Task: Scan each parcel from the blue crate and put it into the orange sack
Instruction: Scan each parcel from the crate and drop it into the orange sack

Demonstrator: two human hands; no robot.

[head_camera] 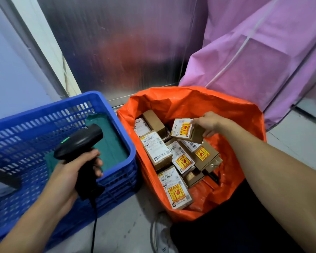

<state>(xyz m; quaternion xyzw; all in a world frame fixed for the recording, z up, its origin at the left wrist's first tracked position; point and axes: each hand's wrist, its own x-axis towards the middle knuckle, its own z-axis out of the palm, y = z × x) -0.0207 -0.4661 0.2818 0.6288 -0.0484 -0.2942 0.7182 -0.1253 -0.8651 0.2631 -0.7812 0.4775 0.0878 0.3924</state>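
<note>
Left hand (71, 170) fingers (97, 155) wrap the scanner (80, 141); right hand (211, 123) fingers (197, 121) pinch a yellow-stickered parcel (185, 129) over the orange sack (190, 99).

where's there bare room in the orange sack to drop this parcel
Bare lining shows at the orange sack's near right, between the front fragile-stickered parcel and the right wall. The left and middle are crowded with piled parcels, right beneath the held parcel in the right hand.
</note>
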